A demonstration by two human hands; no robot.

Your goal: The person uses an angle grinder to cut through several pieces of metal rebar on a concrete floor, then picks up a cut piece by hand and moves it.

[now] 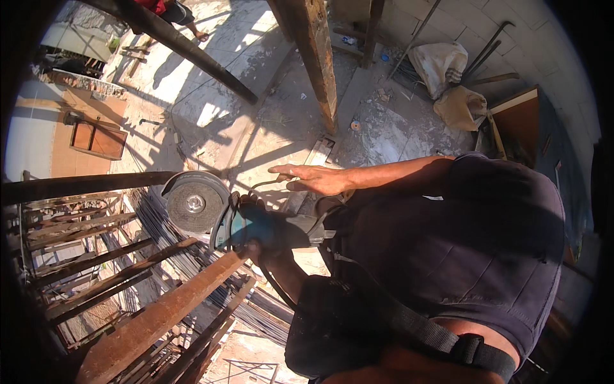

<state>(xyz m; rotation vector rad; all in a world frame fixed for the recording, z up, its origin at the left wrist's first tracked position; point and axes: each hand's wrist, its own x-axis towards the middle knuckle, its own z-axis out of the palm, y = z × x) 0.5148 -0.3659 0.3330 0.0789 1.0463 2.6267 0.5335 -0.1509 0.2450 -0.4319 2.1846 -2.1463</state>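
My left hand [259, 238] is closed round the teal body of an angle grinder [246, 225]. Its round disc [195, 203] and guard point left, just above the top end of a rusty steel beam [160, 313]. My right hand [313, 179] is stretched out flat above the grinder, fingers apart and pointing left, holding nothing. The grinder's dark cable [263, 185] loops just under its fingertips. My dark shirt and a strapped bag fill the lower right.
A rack of rusty bars [83, 256] and a bundle of thin rods [160, 224] lie at lower left. Slanted posts [320, 64] [192, 51] cross the concrete floor. Sacks [448, 70] and long tools lean at the block wall. Another person's foot [201, 35] shows at the top.
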